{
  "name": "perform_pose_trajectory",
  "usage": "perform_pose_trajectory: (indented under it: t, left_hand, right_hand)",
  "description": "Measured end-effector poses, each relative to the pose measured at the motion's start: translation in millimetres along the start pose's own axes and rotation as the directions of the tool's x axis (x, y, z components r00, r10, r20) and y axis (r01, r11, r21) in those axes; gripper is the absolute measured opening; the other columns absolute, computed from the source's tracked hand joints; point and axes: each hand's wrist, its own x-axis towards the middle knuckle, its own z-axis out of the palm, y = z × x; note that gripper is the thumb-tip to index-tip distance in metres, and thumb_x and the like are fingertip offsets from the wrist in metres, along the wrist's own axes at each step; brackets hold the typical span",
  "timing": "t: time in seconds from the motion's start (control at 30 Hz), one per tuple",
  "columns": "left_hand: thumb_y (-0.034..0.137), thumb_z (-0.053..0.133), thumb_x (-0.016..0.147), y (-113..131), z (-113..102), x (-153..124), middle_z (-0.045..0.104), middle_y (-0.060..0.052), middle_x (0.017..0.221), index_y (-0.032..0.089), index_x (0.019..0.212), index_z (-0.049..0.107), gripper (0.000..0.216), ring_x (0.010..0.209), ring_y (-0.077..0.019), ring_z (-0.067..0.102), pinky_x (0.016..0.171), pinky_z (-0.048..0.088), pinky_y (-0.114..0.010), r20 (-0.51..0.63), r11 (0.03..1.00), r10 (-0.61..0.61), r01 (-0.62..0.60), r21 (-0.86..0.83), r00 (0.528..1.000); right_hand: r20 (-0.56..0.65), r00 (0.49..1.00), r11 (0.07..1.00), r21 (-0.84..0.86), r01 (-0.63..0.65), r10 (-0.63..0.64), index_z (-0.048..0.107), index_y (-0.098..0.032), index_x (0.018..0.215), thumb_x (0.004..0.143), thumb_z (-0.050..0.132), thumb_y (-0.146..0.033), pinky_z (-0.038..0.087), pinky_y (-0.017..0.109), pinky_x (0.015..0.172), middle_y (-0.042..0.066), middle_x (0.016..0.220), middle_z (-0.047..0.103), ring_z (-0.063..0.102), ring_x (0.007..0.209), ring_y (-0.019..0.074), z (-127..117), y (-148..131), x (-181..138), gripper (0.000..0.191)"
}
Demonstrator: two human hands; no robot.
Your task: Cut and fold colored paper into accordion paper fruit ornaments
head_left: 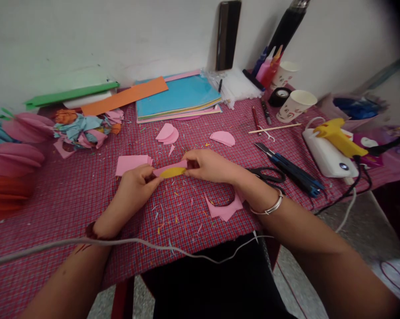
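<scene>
My left hand (136,181) and my right hand (208,166) pinch the two ends of a folded pink paper piece (171,169) with a yellow shape on it, held just above the red checked tablecloth (70,195). Both hands are closed on it. A stack of pink paper squares (131,163) lies just behind my left hand. Pink half-circle cutouts (167,133) lie farther back, with another pink half-circle (223,138) to their right. A pink offcut with a curved notch (224,208) lies near my right wrist, which wears a silver bangle (269,208).
Black scissors (269,175) and a blue craft knife (291,168) lie right of my hands. A yellow glue gun (339,137) rests on a white box. Paper cups (294,105), tape, pens, coloured paper sheets (180,95), paper scraps (83,126) and pink paper flowers (17,141) surround. A grey cable (120,241) crosses the front.
</scene>
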Motion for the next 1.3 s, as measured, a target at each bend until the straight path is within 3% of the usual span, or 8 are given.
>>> perform_pose_trajectory:
  t: [0.1,0.2,0.37,0.57,0.73,1.03,1.3]
  left_hand:
    - [0.022,0.059,0.076,1,0,1,0.050,0.003,0.056,0.018,0.057,0.051,0.021,0.052,-0.0115,0.047,0.050,0.031,-0.024,0.010,1.000,-0.022,0.022,0.001,1.000]
    - [0.022,0.059,0.076,1,-1,1,0.050,0.003,0.055,0.017,0.057,0.052,0.021,0.052,-0.0114,0.046,0.050,0.031,-0.024,0.015,0.999,-0.030,0.030,-0.012,0.999]
    - [0.024,0.057,0.078,-3,0,0,0.051,0.002,0.058,0.017,0.062,0.056,0.017,0.054,-0.0113,0.047,0.052,0.032,-0.024,0.019,1.000,0.009,-0.009,-0.015,1.000]
    - [0.029,0.057,0.078,-2,-1,-1,0.050,0.002,0.057,0.017,0.059,0.052,0.023,0.054,-0.0116,0.045,0.052,0.031,-0.025,0.011,1.000,0.016,-0.015,-0.015,1.000]
    - [0.033,0.048,0.083,2,-8,0,0.044,0.003,0.053,0.019,0.055,0.046,0.032,0.053,-0.0120,0.042,0.051,0.030,-0.025,0.070,0.998,-0.025,0.029,-0.058,0.997]
    - [0.025,0.052,0.080,-9,-8,1,0.056,0.000,0.065,0.018,0.069,0.061,0.017,0.061,-0.0134,0.051,0.056,0.037,-0.026,0.109,0.998,0.026,-0.019,-0.062,0.994]
    - [0.023,0.050,0.081,-11,-6,-2,0.056,0.000,0.065,0.016,0.070,0.060,0.016,0.061,-0.0126,0.052,0.054,0.037,-0.025,0.101,0.998,0.047,-0.043,-0.048,0.994]
  right_hand:
    - [-0.056,0.998,0.962,0.274,0.017,-0.002,0.061,-0.015,0.089,0.080,0.059,-0.021,0.037,0.025,0.065,0.001,0.080,0.062,0.053,0.070,0.0124,-5,5,-1,0.011]
    - [-0.057,0.998,0.930,0.365,0.036,-0.016,0.061,-0.014,0.090,0.081,0.058,-0.021,0.039,0.026,0.066,0.002,0.082,0.062,0.054,0.071,0.0125,-6,6,-1,0.012]
    - [-0.044,0.996,0.986,0.145,0.079,-0.073,0.059,-0.015,0.079,0.079,0.062,-0.020,0.036,0.026,0.066,0.001,0.077,0.057,0.051,0.071,0.0131,-3,0,0,0.006]
    - [-0.038,0.997,0.997,-0.038,0.061,-0.062,0.051,-0.017,0.069,0.082,0.057,-0.015,0.032,0.026,0.066,0.000,0.074,0.052,0.047,0.071,0.0130,3,-2,2,0.014]
    - [-0.059,0.997,0.997,-0.066,0.050,-0.054,0.046,-0.018,0.067,0.082,0.056,-0.017,0.030,0.026,0.065,0.000,0.073,0.050,0.046,0.070,0.0128,4,-2,2,0.018]
    - [-0.052,0.998,0.997,-0.075,0.022,-0.026,0.046,-0.018,0.066,0.082,0.054,-0.016,0.030,0.026,0.065,0.000,0.073,0.050,0.046,0.070,0.0129,4,-6,2,0.018]
    - [-0.052,0.998,0.996,-0.087,0.026,-0.030,0.047,-0.017,0.067,0.082,0.054,-0.015,0.030,0.026,0.065,0.001,0.073,0.051,0.047,0.071,0.0129,4,-7,1,0.016]
